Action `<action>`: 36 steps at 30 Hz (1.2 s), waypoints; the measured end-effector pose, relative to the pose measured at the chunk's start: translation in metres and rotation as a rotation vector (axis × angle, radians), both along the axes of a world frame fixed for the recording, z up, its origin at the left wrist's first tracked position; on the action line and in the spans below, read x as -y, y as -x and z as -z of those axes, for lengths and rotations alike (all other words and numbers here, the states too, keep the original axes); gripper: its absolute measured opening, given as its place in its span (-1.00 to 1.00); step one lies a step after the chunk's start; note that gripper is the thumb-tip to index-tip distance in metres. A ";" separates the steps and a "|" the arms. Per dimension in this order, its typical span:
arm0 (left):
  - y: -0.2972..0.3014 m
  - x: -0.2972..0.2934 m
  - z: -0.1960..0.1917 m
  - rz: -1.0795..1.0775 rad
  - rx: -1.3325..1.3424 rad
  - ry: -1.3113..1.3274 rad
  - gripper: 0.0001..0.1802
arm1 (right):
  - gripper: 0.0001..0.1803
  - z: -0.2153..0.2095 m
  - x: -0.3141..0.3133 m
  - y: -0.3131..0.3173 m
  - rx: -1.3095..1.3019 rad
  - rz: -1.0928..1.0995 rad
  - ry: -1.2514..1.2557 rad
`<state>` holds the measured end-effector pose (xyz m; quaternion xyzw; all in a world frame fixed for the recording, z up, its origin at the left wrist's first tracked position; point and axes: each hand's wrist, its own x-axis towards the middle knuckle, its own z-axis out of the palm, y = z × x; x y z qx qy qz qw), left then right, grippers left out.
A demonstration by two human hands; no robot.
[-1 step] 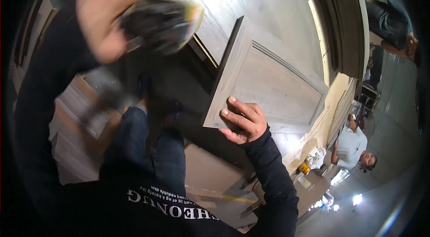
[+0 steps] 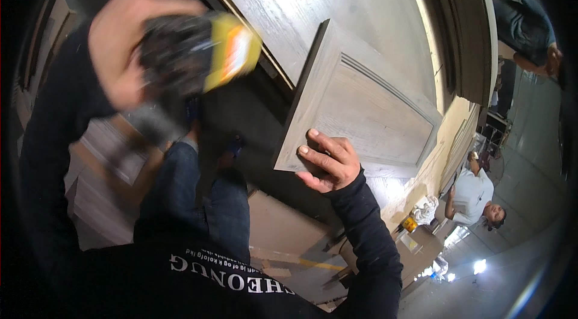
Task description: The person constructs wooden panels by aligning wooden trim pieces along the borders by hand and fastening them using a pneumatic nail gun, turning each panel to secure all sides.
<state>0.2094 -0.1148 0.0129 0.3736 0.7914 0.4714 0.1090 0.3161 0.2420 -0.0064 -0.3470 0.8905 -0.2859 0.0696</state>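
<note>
In the head view, my left hand (image 2: 117, 48) is raised at the upper left, closed around a black object (image 2: 177, 51) with a yellow, white and orange end. Motion blur hides what kind of object it is. My right hand (image 2: 332, 162) grips the near corner of a grey-brown wooden cabinet door (image 2: 373, 111), fingertips on its frame and thumb at the edge. The door has a recessed panel with grooved moulding. It lies on a grey wood-grained work surface (image 2: 283, 0), its corner jutting past the edge.
Stacked panels (image 2: 108, 156) stand at the lower left beside my legs. Dark curved boards (image 2: 457, 30) line the far side. A yellow can (image 2: 409, 224) and crumpled white material (image 2: 425, 209) sit at the right. One person (image 2: 472, 195) in a light shirt and another (image 2: 524, 24) in dark clothing are beyond.
My left hand and the black object have shifted left and slightly down, and more of its yellow end shows. My right hand and the door have barely moved.
</note>
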 end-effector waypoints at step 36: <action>-0.078 -0.056 0.114 -0.257 2.680 0.725 -0.62 | -0.62 0.007 0.005 0.009 -0.035 -0.034 -0.040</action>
